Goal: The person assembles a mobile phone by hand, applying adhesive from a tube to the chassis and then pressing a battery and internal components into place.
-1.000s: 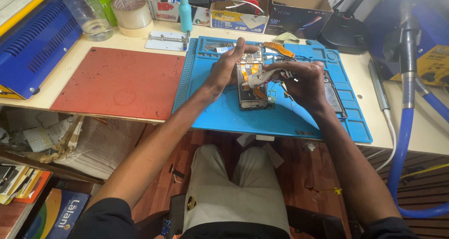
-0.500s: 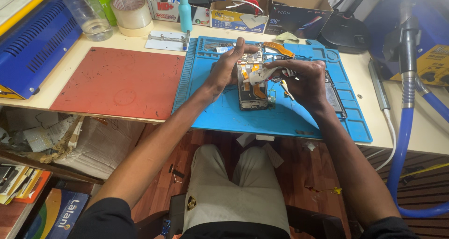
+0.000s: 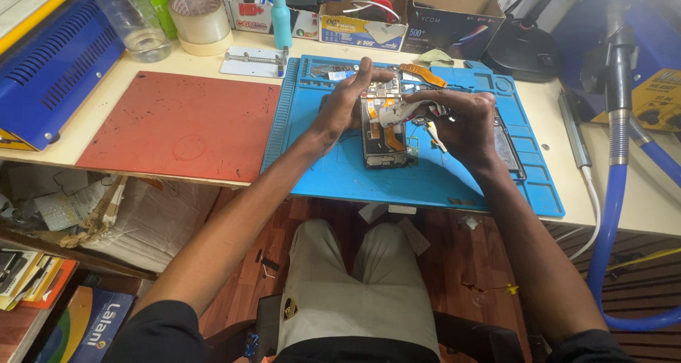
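far left of the blue mat [image 3: 440,178] a blue machine casing [image 3: 50,65] sits on the worktop [image 3: 213,68], with a clear plastic bottle [image 3: 131,22] and a roll of tape [image 3: 201,19] behind and to the left of the mat. just left of the mat lies a red mat [image 3: 177,122], flat, its right edge beside the blue mat's ribbed edge. behind the blue mat's left corner rests a small metal clamp plate [image 3: 254,60] and a teal squeeze bottle [image 3: 281,19] stands upright

on the blue mat, near its middle, lies the opened phone [image 3: 384,132], back off, boards and orange flex strips showing. the left hand [image 3: 349,104] rests against the phone's left side, fingers stretched over its top end and pressing on it; this grip is a flat steadying hold, not a closed fist. the right hand [image 3: 460,122] sits at the phone's right side, fingers curled and clenched on a thin white-handled tool [image 3: 408,111] whose tip reaches across the phone's upper half. a dark flat panel [image 3: 507,146] lies on the mat right of that hand, partly hidden by it

behind the mat stand open cardboard boxes [image 3: 450,15]. right of the mat a grey rod [image 3: 571,129] lies on the worktop, and further right a blue hose [image 3: 617,207] hangs from a blue and yellow station [image 3: 638,65]
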